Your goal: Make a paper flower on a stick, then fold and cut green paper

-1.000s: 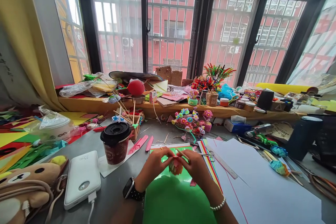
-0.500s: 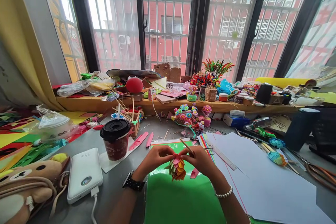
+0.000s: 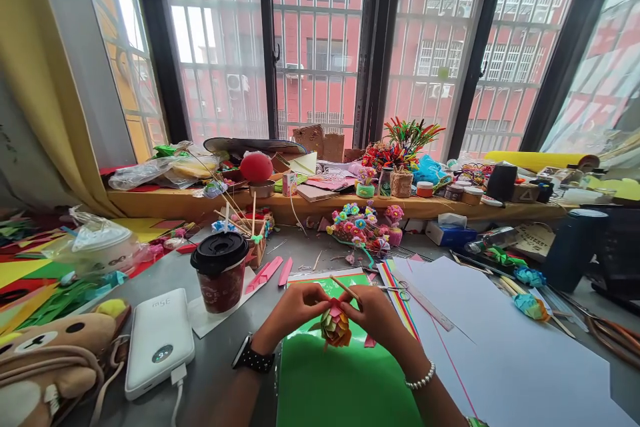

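Note:
Both my hands meet over a green sheet (image 3: 340, 380) at the table's front. Between them hangs a small paper flower (image 3: 335, 327) of pink, yellow and green folded petals on a thin wooden stick (image 3: 344, 287) that pokes up and to the left. My left hand (image 3: 295, 310), with a black watch on the wrist, pinches the flower's top from the left. From the right, my right hand (image 3: 376, 315), with a pearl bracelet, closes its fingers on the flower and the stick.
A lidded coffee cup (image 3: 220, 272) stands left of my hands, a white power bank (image 3: 159, 343) and a bear-shaped bag (image 3: 47, 353) further left. White paper sheets (image 3: 500, 353), a ruler (image 3: 425, 307) and scissors lie right. The sill (image 3: 320, 203) holds paper flowers and craft clutter.
The hands lifted the flower clear of the sheet, so its petals show hanging below the fingers. The stick now points up and left. The view shifted slightly.

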`<state>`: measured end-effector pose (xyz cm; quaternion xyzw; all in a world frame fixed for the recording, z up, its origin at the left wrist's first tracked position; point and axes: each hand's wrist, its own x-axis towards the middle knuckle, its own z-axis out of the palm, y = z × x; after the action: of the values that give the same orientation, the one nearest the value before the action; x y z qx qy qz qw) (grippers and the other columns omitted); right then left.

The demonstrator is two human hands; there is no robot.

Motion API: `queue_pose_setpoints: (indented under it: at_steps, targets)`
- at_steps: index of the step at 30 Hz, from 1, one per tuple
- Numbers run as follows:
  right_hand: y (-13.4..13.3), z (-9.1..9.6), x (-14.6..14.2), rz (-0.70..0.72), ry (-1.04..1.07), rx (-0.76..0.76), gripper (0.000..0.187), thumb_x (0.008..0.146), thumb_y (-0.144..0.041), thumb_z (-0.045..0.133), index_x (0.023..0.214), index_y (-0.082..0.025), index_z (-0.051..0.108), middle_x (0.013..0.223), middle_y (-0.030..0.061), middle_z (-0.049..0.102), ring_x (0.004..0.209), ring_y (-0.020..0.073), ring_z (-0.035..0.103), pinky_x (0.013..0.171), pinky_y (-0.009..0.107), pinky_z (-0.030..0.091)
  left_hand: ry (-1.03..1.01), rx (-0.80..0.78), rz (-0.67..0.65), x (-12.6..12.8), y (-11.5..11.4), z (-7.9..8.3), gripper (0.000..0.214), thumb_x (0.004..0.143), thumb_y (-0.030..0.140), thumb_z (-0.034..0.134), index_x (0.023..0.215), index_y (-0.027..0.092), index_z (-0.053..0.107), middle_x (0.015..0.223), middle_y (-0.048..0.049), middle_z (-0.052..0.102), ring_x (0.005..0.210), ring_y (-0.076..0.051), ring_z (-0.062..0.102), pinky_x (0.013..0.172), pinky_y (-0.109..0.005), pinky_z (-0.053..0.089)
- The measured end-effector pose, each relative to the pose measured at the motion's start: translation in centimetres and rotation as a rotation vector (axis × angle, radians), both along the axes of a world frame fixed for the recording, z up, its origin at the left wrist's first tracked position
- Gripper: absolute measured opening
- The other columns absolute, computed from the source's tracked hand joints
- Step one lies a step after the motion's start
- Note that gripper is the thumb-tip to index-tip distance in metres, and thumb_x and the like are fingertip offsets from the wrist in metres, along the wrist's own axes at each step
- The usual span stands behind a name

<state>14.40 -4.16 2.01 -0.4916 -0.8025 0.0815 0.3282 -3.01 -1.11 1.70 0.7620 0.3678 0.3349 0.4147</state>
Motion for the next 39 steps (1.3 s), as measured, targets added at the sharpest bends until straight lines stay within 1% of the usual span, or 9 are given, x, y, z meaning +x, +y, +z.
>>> queue_pose_setpoints:
  at_steps: [4,10,18,25,27,29,34,37,39]
  targets:
    - [0.01,0.00,0.00,0.006,0.019,-0.002,0.011,0.073,-0.015,0.054,0.069,-0.017,0.064,0.063,0.0012,0.064,0.057,0.0145,0.057,0.052,0.021,0.038,0.024,0.148,0.011,0.19,-0.16,0.20,0.014,0.071,0.024,0.056,0.076,0.015,0.065,0.076,-0.0035,0.065,0.073,-0.016,0.060,0.068,-0.025,0.047]
    - [-0.19,0.11,-0.10,-0.022,0.015,0.002,0.011,0.076,-0.018,0.053,0.073,-0.016,0.064,0.067,0.0026,0.064,0.062,0.0165,0.058,0.055,0.023,0.039,0.098,0.305,0.069,0.33,-0.43,0.20,0.014,0.073,0.026,0.055,0.071,0.015,0.064,0.070,-0.0030,0.065,0.067,-0.015,0.059,0.065,-0.025,0.047]
    - [-0.25,-0.02,-0.03,-0.050,0.028,0.003,0.010,0.075,-0.017,0.054,0.071,-0.016,0.063,0.067,0.0030,0.064,0.062,0.0165,0.057,0.056,0.023,0.039,0.146,0.360,0.081,0.31,-0.57,0.46,0.015,0.075,0.027,0.054,0.077,0.018,0.066,0.074,-0.0029,0.068,0.069,-0.016,0.060,0.064,-0.024,0.045]
    - [-0.19,-0.08,0.04,-0.030,0.063,0.041,0.011,0.076,-0.019,0.054,0.070,-0.017,0.062,0.067,0.0018,0.064,0.062,0.0151,0.056,0.057,0.023,0.039,0.144,0.358,0.118,0.58,-0.59,0.17,0.015,0.073,0.028,0.056,0.071,0.017,0.066,0.070,-0.0035,0.067,0.065,-0.016,0.059,0.063,-0.026,0.044]
    - [-0.10,-0.13,0.10,-0.033,0.067,0.046,0.012,0.076,-0.021,0.053,0.069,-0.017,0.062,0.066,0.0017,0.064,0.060,0.0150,0.056,0.056,0.023,0.039,0.084,0.288,0.105,0.67,-0.49,0.06,0.018,0.072,0.031,0.056,0.071,0.016,0.065,0.071,-0.0038,0.067,0.066,-0.017,0.059,0.064,-0.027,0.045]
    - [-0.04,-0.08,0.19,-0.041,0.093,0.064,0.012,0.077,-0.022,0.052,0.071,-0.017,0.062,0.066,0.0018,0.064,0.059,0.0148,0.056,0.056,0.023,0.039,-0.035,0.131,0.079,0.72,-0.31,-0.03,0.023,0.071,0.037,0.056,0.075,0.015,0.063,0.075,-0.0043,0.066,0.071,-0.017,0.059,0.065,-0.027,0.045]
    - [-0.11,0.29,0.44,-0.129,0.210,0.144,0.016,0.078,-0.026,0.049,0.074,-0.016,0.061,0.064,0.0021,0.063,0.054,0.0137,0.053,0.052,0.022,0.038,-0.393,-0.306,0.009,0.63,0.04,-0.12,0.051,0.065,0.045,0.061,0.104,0.016,0.047,0.094,-0.0078,0.059,0.083,-0.019,0.058,0.068,-0.029,0.045]
    - [-0.14,0.39,0.57,-0.173,0.247,0.174,0.020,0.079,-0.027,0.047,0.074,-0.016,0.062,0.061,0.0022,0.061,0.051,0.0134,0.051,0.049,0.022,0.037,-0.389,-0.430,-0.048,0.67,-0.15,-0.02,0.059,0.060,0.040,0.068,0.108,0.016,0.042,0.094,-0.0078,0.057,0.077,-0.016,0.058,0.061,-0.024,0.043]
    - [-0.15,0.45,0.72,-0.171,0.252,0.168,0.020,0.079,-0.029,0.047,0.074,-0.016,0.062,0.058,0.0016,0.059,0.049,0.0127,0.050,0.048,0.022,0.036,-0.350,-0.439,-0.062,0.72,-0.35,0.10,0.057,0.059,0.037,0.069,0.105,0.015,0.043,0.088,-0.0063,0.058,0.068,-0.014,0.057,0.053,-0.022,0.040]
